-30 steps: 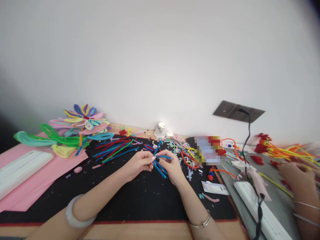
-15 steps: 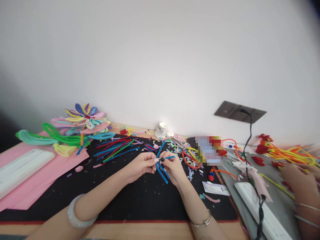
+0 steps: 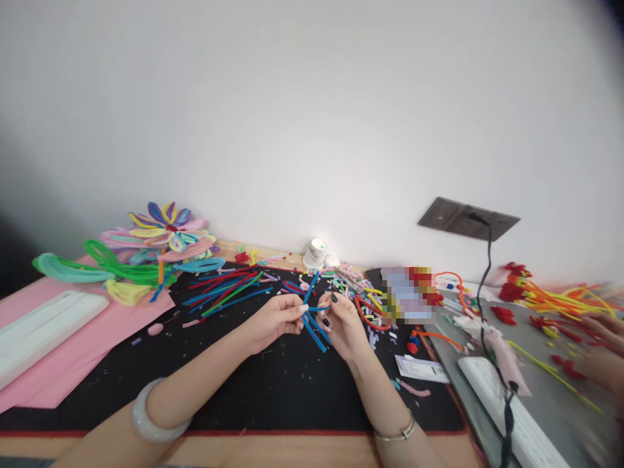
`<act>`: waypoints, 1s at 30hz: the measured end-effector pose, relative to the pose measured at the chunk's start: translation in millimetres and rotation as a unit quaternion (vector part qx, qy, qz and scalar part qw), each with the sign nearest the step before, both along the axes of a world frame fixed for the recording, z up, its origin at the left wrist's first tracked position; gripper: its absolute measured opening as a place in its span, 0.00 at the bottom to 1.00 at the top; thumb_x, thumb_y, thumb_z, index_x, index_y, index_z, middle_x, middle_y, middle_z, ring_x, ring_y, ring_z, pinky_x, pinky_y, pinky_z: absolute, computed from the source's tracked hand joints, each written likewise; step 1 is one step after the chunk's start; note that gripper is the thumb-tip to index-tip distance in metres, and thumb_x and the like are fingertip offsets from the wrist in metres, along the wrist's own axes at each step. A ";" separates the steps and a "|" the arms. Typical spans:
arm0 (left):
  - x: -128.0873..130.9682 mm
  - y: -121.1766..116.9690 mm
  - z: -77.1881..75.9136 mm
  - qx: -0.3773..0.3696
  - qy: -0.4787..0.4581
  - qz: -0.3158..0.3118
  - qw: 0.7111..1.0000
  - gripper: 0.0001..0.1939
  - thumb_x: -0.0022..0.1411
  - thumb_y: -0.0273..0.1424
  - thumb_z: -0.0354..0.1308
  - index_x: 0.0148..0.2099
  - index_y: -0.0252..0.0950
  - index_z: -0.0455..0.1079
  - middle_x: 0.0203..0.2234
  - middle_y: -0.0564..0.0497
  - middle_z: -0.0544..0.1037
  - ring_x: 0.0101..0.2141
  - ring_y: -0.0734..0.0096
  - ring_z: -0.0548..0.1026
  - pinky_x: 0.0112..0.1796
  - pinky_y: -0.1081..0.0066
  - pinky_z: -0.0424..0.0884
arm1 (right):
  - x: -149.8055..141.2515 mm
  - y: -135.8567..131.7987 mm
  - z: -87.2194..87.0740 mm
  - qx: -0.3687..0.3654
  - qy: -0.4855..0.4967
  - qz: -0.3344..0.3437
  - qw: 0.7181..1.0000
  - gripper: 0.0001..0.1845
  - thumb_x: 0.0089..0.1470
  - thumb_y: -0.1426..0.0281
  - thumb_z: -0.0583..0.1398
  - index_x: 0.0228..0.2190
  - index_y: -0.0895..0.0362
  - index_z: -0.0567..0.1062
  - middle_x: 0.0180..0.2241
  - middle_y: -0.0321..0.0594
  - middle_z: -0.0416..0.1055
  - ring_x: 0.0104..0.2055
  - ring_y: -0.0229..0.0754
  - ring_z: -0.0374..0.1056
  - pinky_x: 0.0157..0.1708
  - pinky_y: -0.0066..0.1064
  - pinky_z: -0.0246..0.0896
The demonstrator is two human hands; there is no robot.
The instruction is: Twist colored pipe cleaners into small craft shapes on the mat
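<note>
Both my hands meet over a black mat point(image 3: 273, 390) and grip a small bundle of blue pipe cleaners point(image 3: 314, 328). My left hand point(image 3: 275, 320) pinches the bundle from the left, fingers closed. My right hand point(image 3: 341, 323), with dark nails, is wrapped around it from the right, and one blue strand runs between the two hands. The bundle's ends stick up toward the wall and down toward me. A pale bangle sits on my left wrist, a thin bracelet on my right.
Loose red, blue and green pipe cleaners point(image 3: 227, 289) lie behind my hands, with many cut scraps point(image 3: 355, 286). A pipe-cleaner flower point(image 3: 163, 234) and green loops rest on pink paper point(image 3: 73, 351) at left. Another person's hand point(image 3: 602, 344) works at right near a white power strip point(image 3: 507, 409).
My right hand has turned and shifted slightly right, winding the blue strand at the bundle. The other person's hand at right has moved further right and blurred.
</note>
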State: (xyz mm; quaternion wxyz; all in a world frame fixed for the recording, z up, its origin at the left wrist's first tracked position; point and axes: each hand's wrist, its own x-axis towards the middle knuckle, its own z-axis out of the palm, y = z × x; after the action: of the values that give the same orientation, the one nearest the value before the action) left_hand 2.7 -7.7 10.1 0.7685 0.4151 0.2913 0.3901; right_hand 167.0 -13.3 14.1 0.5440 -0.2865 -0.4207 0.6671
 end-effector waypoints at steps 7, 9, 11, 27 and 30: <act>-4.5 7.1 -2.5 -0.018 -0.006 0.047 0.999 0.13 0.50 0.34 0.64 0.26 0.33 0.63 0.18 0.57 0.67 0.21 0.82 0.67 0.26 0.80 0.66 | 8.3 5.7 0.2 0.009 0.043 -0.046 0.998 0.12 0.48 0.64 0.60 0.19 0.57 0.71 0.25 0.36 0.61 0.21 0.33 0.53 0.16 0.24 0.46; -6.7 10.1 -3.7 -0.025 -0.022 0.070 0.997 0.12 0.50 0.33 0.64 0.27 0.33 0.63 0.18 0.57 0.67 0.21 0.83 0.67 0.26 0.81 0.66 | 10.5 7.8 0.4 0.006 0.046 -0.068 0.997 0.11 0.49 0.65 0.60 0.20 0.57 0.71 0.25 0.35 0.61 0.21 0.32 0.53 0.16 0.23 0.46; -7.9 11.9 -4.9 -0.040 -0.043 0.079 0.995 0.11 0.51 0.32 0.63 0.27 0.33 0.63 0.19 0.57 0.67 0.21 0.83 0.67 0.26 0.81 0.66 | 9.2 8.8 -1.0 0.002 0.021 -0.077 0.997 0.09 0.50 0.65 0.59 0.23 0.56 0.72 0.25 0.35 0.62 0.20 0.31 0.52 0.15 0.22 0.47; -0.4 0.9 -4.0 -0.064 0.002 -0.008 0.998 0.12 0.51 0.34 0.63 0.29 0.33 0.65 0.21 0.55 0.72 0.23 0.81 0.71 0.27 0.80 0.68 | -5.5 0.4 -12.4 0.046 -0.117 -0.048 0.991 0.05 0.44 0.70 0.64 0.24 0.58 0.73 0.21 0.32 0.64 0.19 0.30 0.54 0.18 0.23 0.49; -0.5 1.6 -2.4 -0.037 0.017 0.001 0.999 0.13 0.50 0.35 0.63 0.28 0.33 0.64 0.19 0.55 0.71 0.22 0.81 0.70 0.26 0.80 0.67 | -7.1 0.6 -10.8 0.032 -0.059 -0.039 0.997 0.07 0.46 0.70 0.63 0.23 0.58 0.71 0.18 0.30 0.61 0.18 0.29 0.52 0.18 0.22 0.49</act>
State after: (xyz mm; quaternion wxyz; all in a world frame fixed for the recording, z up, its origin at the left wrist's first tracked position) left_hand 2.2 -6.0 7.7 0.7781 0.3925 0.3186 0.3728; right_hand 159.9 -12.6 3.2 0.5526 -0.3243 -0.4619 0.6133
